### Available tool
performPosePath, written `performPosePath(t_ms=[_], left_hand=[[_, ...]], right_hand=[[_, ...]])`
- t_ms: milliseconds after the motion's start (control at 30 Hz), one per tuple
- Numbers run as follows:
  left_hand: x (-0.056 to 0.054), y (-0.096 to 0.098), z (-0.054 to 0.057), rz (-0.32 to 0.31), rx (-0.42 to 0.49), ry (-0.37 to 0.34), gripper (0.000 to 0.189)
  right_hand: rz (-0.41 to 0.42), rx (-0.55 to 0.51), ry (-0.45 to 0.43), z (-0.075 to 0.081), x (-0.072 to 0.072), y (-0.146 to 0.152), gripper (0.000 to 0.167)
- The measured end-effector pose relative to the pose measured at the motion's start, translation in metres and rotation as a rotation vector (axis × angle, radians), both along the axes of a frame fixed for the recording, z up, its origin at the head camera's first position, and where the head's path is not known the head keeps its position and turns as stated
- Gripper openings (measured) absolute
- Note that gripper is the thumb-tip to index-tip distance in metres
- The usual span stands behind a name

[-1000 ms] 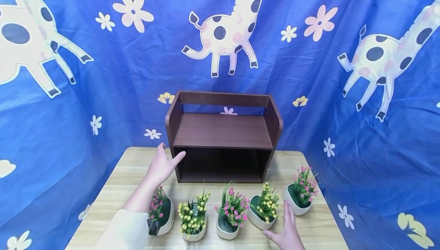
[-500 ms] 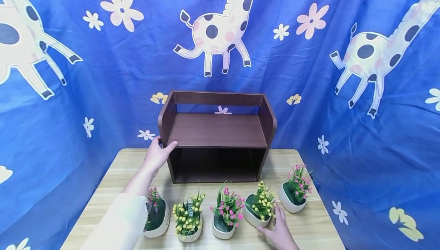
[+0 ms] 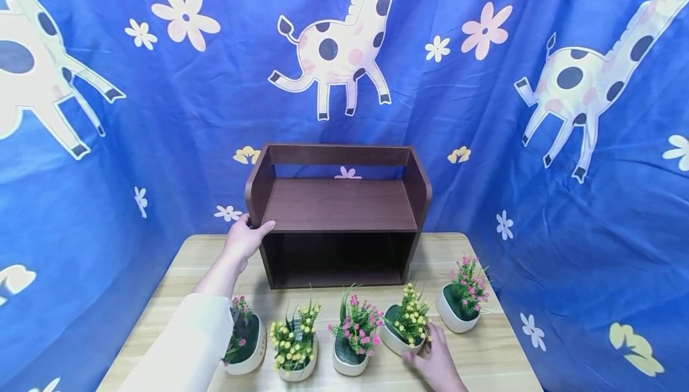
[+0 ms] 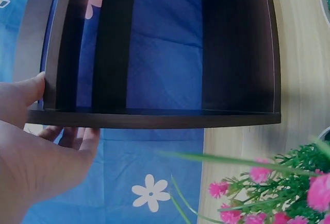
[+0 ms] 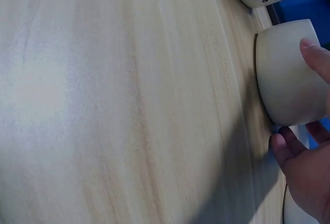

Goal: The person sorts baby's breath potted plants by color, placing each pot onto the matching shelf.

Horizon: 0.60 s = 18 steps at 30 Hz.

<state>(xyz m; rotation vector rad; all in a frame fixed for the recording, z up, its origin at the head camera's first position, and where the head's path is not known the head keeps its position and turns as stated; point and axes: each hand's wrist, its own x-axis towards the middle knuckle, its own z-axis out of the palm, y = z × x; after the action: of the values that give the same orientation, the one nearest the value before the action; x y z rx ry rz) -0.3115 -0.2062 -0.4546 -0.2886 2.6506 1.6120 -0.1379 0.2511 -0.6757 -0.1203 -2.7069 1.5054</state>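
A dark brown two-level shelf [image 3: 341,203] stands at the back of the table. My left hand [image 3: 242,241] grips its left side panel, thumb over the middle board's front corner; in the left wrist view the fingers [image 4: 88,142] lie against the panel's outer face. At the front right, a white pot with yellow flowers [image 3: 395,342] sits on the table. My right hand [image 3: 438,363] holds this pot by its near right side. The right wrist view shows the thumb [image 5: 312,54] on one face of the pot [image 5: 286,80] and curled fingers on another.
Other white pots line the table front: pink flowers [image 3: 467,296] far right, pink flowers [image 3: 362,327] in the middle, yellow flowers [image 3: 293,344] left of that, and a pink-flowered pot [image 3: 253,359] partly behind my left sleeve. A blue giraffe-print curtain [image 3: 226,111] surrounds the wooden table [image 3: 188,266].
My left hand has come onto the shelf's left panel and grips it. My right hand has closed in on the yellow-flowered pot. The head view has shifted slightly.
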Motion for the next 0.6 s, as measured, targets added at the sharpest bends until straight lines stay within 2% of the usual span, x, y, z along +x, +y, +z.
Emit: performPosePath(t_ms=[200,600], left_hand=[[-0.0011,-0.0024,0.0026,-0.009,0.026,-0.040,0.081],[0.0013,-0.0018,0.0007,0.012,0.111,-0.033,0.077]], right_hand=[[-0.032,-0.025,-0.037,0.0028,-0.0019,-0.0018,0.097],[-0.044,-0.199,-0.102,0.0048,-0.0049,-0.0073,0.096]])
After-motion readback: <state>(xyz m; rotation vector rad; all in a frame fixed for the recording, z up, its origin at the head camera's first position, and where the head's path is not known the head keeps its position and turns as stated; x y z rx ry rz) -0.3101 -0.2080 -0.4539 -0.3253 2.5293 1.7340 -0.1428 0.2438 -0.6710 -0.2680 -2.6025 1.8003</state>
